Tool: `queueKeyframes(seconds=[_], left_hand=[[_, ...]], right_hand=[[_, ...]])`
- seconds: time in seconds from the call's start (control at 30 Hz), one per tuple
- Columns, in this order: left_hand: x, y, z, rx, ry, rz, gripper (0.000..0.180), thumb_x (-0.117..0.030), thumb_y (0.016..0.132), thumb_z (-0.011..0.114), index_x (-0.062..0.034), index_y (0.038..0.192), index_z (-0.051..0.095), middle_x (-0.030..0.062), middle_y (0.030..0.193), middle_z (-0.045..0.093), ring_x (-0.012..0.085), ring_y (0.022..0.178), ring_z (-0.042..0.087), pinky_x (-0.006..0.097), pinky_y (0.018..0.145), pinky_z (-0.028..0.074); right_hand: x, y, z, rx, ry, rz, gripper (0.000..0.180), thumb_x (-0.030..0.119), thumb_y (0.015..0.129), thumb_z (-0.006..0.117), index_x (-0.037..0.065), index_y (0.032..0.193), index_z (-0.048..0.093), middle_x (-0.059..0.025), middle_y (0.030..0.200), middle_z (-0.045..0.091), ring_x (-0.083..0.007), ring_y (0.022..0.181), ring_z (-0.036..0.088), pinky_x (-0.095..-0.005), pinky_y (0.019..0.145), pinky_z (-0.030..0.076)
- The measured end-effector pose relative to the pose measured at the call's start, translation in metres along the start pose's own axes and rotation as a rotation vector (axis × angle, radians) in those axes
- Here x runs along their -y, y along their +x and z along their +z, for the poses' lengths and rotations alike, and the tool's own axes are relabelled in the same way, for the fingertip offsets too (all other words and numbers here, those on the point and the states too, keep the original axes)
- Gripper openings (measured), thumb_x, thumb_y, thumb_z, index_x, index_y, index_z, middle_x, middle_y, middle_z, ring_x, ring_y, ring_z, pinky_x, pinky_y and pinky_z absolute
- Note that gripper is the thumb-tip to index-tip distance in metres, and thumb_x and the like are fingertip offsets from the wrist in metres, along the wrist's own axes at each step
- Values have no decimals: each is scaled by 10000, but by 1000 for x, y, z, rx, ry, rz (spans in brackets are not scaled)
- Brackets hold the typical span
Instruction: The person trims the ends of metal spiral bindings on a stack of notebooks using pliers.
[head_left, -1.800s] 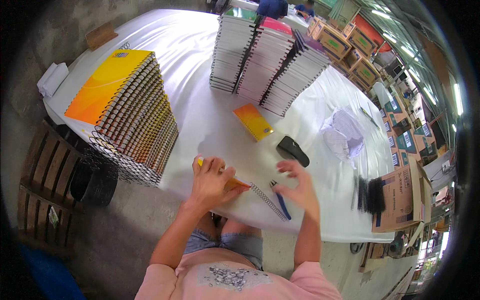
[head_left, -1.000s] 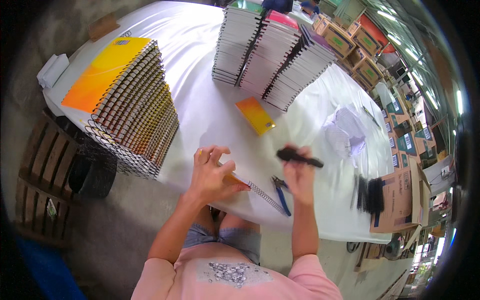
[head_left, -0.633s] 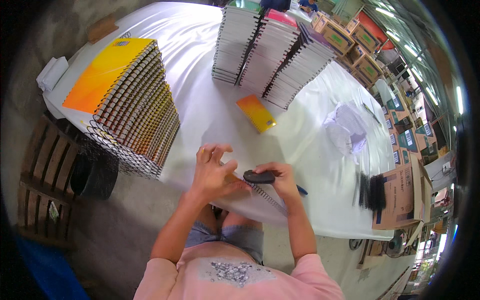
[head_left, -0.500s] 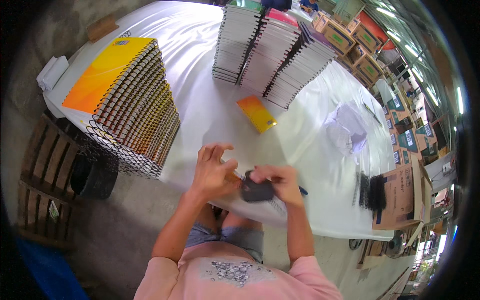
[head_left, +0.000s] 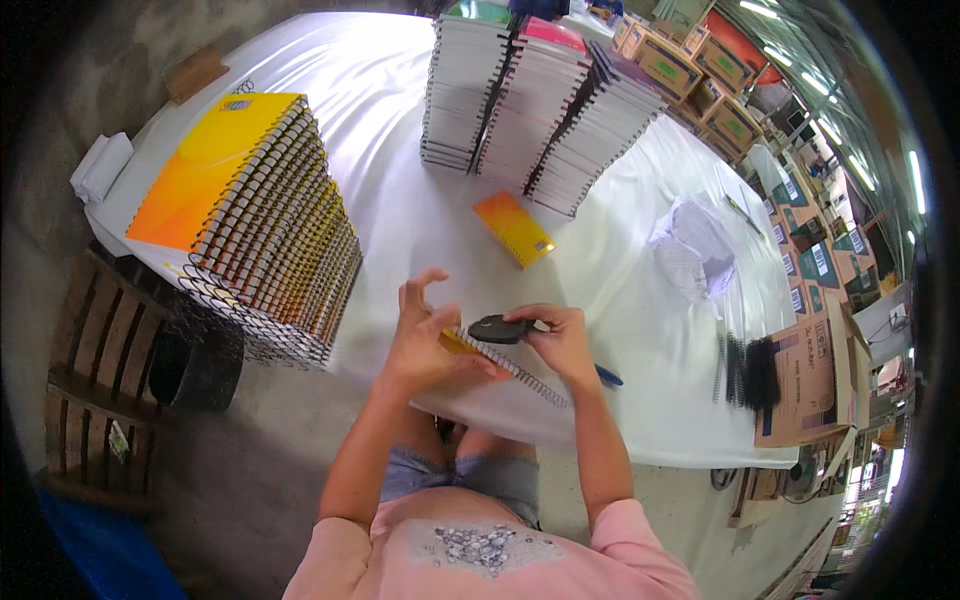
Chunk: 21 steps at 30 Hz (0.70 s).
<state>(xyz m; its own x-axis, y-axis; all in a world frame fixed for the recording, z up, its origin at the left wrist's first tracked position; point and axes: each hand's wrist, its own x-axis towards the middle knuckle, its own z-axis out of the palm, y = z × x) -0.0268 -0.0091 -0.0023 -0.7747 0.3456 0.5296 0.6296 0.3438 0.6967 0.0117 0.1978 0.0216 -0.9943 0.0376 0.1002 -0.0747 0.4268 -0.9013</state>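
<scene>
My left hand (head_left: 415, 340) is closed around a small orange notebook (head_left: 457, 343), with its index finger raised. A spiral coil (head_left: 530, 380) runs along the notebook's edge and sticks out past its end toward my right wrist. In my right hand (head_left: 560, 345) I grip a flat, rounded black tool (head_left: 497, 329), its exact kind unclear. The tool is just above the coil; whether they touch I cannot tell. Another small yellow-orange notebook (head_left: 515, 230) lies on the white-covered table (head_left: 400, 240) beyond my hands. Beside my right forearm is a blue pen-like object (head_left: 608, 376).
A tall stack of yellow-orange spiral notebooks (head_left: 275, 225) stands left. Stacks of thicker spiral-bound books (head_left: 520, 110) stand at the back. To the right are crumpled white plastic (head_left: 693, 255), black coils (head_left: 752, 372) and a carton (head_left: 795, 385). A black bin (head_left: 195, 365) is below the left edge.
My right hand and the black tool have risen slightly away from me, and the blur on the tool has cleared. More of the protruding coil shows now. My left hand still holds the notebook.
</scene>
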Motion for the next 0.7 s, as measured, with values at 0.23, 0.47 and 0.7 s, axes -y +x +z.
queueKeyframes(seconds=[0.23, 0.47, 0.7], left_hand=[[17, -4, 10, -83, -285, -230, 995, -345, 317, 923, -80, 1055, 310, 121, 1056, 323, 237, 953, 403, 337, 781, 408], [36, -6, 21, -153, -240, -86, 984, -274, 296, 944, -103, 966, 244, 92, 1067, 293, 156, 868, 369, 298, 756, 393], [27, -8, 19, -108, -251, -192, 993, -354, 296, 934, -71, 962, 255, 112, 1032, 302, 230, 1023, 374, 352, 849, 394]], right_hand=[[23, 11, 8, -19, 116, 57, 237, -133, 678, 562, -28, 845, 693, -116, 863, 687, -193, 836, 648, -322, 793, 511], [16, 18, 16, 94, 412, 5, 266, -83, 675, 578, 4, 901, 688, -87, 810, 678, -129, 757, 624, -275, 700, 500], [18, 27, 35, 83, 415, -41, 262, -93, 660, 611, 13, 885, 691, -77, 803, 687, -125, 729, 629, -270, 715, 503]])
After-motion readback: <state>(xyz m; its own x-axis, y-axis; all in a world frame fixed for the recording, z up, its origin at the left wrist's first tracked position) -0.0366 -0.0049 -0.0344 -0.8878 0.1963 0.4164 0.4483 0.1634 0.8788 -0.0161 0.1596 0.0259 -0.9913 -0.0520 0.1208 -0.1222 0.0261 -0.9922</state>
